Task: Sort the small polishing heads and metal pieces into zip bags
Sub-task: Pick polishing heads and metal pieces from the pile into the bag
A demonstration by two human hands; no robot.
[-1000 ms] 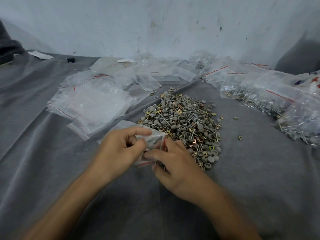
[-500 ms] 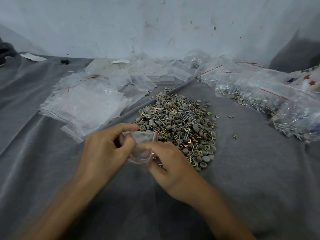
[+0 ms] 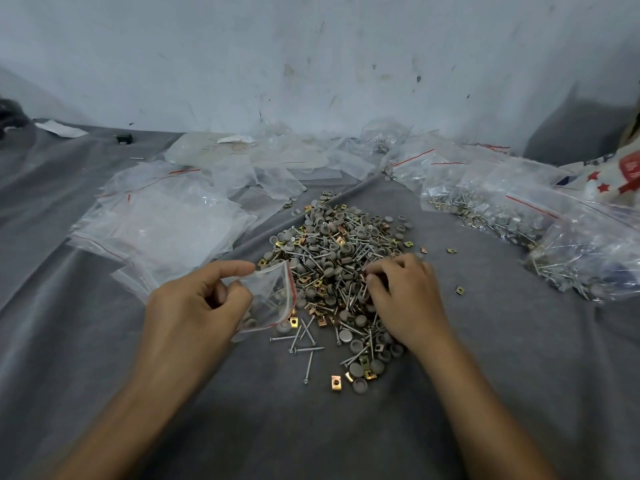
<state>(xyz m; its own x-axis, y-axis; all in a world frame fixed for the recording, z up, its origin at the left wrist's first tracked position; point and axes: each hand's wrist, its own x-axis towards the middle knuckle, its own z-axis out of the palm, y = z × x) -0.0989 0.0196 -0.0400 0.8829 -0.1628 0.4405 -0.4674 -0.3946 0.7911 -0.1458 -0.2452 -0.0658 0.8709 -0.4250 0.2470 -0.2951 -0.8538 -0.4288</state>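
A heap of small grey round polishing heads, screws and brass square pieces (image 3: 334, 251) lies on the grey cloth in the middle. My left hand (image 3: 194, 303) pinches a small clear zip bag (image 3: 273, 299) with a red strip, its mouth held open towards the heap. My right hand (image 3: 401, 296) rests on the right side of the heap with its fingers curled into the pieces; what the fingertips hold is hidden. A few loose screws (image 3: 301, 344) and brass pieces (image 3: 336, 382) lie at the near edge.
A stack of empty zip bags (image 3: 156, 230) lies to the left. Filled bags (image 3: 502, 209) of heads and screws sit at the right, with more clear bags (image 3: 270, 161) along the white wall. A patterned cloth with red stars (image 3: 609, 181) shows at the far right.
My right hand has left the bag and moved right onto the heap. My left hand now holds the bag alone, with its mouth open.
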